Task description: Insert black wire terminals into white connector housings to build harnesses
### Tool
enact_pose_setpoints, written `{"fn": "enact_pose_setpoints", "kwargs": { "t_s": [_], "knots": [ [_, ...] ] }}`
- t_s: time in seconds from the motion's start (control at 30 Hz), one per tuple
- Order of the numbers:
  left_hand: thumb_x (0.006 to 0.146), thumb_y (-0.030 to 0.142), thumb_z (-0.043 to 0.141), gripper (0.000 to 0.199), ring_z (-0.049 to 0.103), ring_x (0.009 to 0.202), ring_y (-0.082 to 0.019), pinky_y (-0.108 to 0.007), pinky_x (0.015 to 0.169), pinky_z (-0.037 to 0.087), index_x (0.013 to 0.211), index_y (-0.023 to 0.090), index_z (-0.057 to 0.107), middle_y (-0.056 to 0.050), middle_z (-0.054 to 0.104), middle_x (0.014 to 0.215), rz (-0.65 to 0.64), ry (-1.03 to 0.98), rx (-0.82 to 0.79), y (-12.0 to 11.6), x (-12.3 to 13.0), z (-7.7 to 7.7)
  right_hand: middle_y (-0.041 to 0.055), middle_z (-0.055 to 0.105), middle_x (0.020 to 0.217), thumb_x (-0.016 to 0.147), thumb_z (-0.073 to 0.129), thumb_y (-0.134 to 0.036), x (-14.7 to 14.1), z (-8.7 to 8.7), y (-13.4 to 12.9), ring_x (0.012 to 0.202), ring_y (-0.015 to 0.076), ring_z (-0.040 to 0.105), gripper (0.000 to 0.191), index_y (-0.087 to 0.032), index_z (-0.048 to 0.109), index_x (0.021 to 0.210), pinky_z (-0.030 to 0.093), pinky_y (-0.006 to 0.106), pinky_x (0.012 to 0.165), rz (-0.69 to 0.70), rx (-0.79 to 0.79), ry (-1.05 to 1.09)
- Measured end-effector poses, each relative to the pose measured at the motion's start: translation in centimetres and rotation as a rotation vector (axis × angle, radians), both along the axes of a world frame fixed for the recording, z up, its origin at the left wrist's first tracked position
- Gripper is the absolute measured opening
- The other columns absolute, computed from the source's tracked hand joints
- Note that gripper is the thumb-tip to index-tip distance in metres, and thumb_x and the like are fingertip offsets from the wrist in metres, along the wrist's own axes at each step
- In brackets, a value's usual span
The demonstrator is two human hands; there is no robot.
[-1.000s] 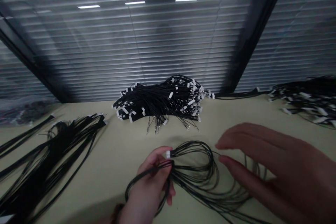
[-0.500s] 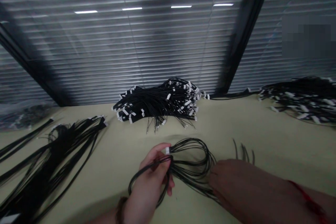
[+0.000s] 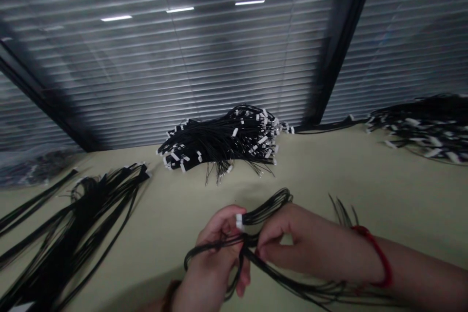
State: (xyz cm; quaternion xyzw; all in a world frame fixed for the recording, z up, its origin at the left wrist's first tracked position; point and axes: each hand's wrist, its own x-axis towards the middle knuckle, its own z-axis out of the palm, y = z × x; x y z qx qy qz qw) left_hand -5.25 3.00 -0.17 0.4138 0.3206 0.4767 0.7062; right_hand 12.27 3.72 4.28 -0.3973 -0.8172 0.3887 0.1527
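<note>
My left hand [image 3: 215, 258], low in the middle of the head view, is closed around a bundle of thin black cables [image 3: 268, 207] with a white connector [image 3: 239, 222] beside the fingertips. Part of the bundle loops round to the left of this hand. Just to the right, my right hand [image 3: 292, 241] is pinched on the same bundle near its crossing, with a red string on the wrist. Loose cable strands trail off below and past the right wrist.
A heap of black cables with white connectors [image 3: 226, 139] lies at the back centre by the window blinds [image 3: 219, 58]. More cables lie on the left [image 3: 84, 219] and far right [image 3: 431, 124]. Plastic bags [image 3: 36, 165] sit at the far left on the pale table [image 3: 175, 204].
My right hand has moved left and up to the cable bundle beside my left hand. The cable loop now looks narrower and is partly covered by the right hand.
</note>
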Motion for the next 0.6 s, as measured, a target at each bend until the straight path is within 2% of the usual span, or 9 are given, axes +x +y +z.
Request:
{"fn": "enact_pose_setpoints", "kwargs": {
  "t_s": [0.07,0.17,0.37,0.5,0.57,0.6],
  "knots": [
    [0.078,0.027,0.065,0.018,0.046,0.028,-0.003,-0.008,0.028,0.034,0.095,0.025,0.062,0.008,0.053,0.047,-0.005,-0.013,0.016,0.0,0.0,-0.1,-0.0062,0.041,0.054,0.078,0.046,-0.017,0.0,-0.4,-0.2,0.051,0.0042,0.034,0.021,-0.013,0.065,0.069,0.029,0.013,0.048,-0.009,-0.071,0.033],
    [0.079,0.026,0.064,0.015,0.050,0.030,-0.003,-0.007,0.029,0.036,0.094,0.026,0.063,0.008,0.053,0.048,-0.001,-0.015,0.021,-0.1,0.1,-0.2,-0.0063,0.044,0.053,0.075,0.046,-0.016,-0.1,-0.7,-0.5,0.048,0.0040,0.035,0.019,-0.013,0.065,0.069,0.026,0.013,0.043,-0.056,-0.116,0.045],
    [0.073,0.029,0.070,0.019,0.050,0.030,-0.004,-0.009,0.029,0.038,0.090,0.024,0.063,0.007,0.057,0.051,-0.012,-0.013,-0.010,-0.2,0.0,-0.1,-0.0050,0.053,0.053,0.073,0.045,-0.013,-0.6,-0.3,-1.0,0.048,0.0047,0.043,0.019,-0.016,0.061,0.061,0.026,0.016,0.046,-0.212,0.013,-0.024],
    [0.073,0.028,0.069,0.021,0.050,0.030,-0.005,-0.010,0.028,0.038,0.091,0.022,0.060,0.007,0.055,0.050,0.049,0.071,-0.053,0.0,0.2,0.2,-0.0041,0.054,0.057,0.072,0.045,-0.011,-0.4,0.5,-1.9,0.051,0.0069,0.043,0.017,-0.018,0.058,0.063,0.027,0.018,0.047,-0.311,0.107,-0.083],
    [0.073,0.026,0.068,0.022,0.049,0.030,-0.005,-0.010,0.027,0.036,0.092,0.021,0.058,0.008,0.055,0.051,0.096,0.117,-0.077,0.1,0.3,0.3,-0.0036,0.054,0.061,0.073,0.042,-0.011,0.7,1.5,-2.1,0.054,0.0076,0.045,0.020,-0.019,0.060,0.072,0.031,0.017,0.049,-0.300,0.012,-0.027],
    [0.073,0.025,0.067,0.023,0.048,0.029,-0.004,-0.010,0.027,0.036,0.094,0.021,0.057,0.008,0.054,0.050,0.113,0.136,-0.088,0.2,0.4,0.4,-0.0036,0.054,0.062,0.072,0.039,-0.012,1.5,2.2,-2.0,0.054,0.0072,0.046,0.023,-0.019,0.061,0.075,0.033,0.017,0.049,-0.256,-0.125,0.039]
  ]
}}
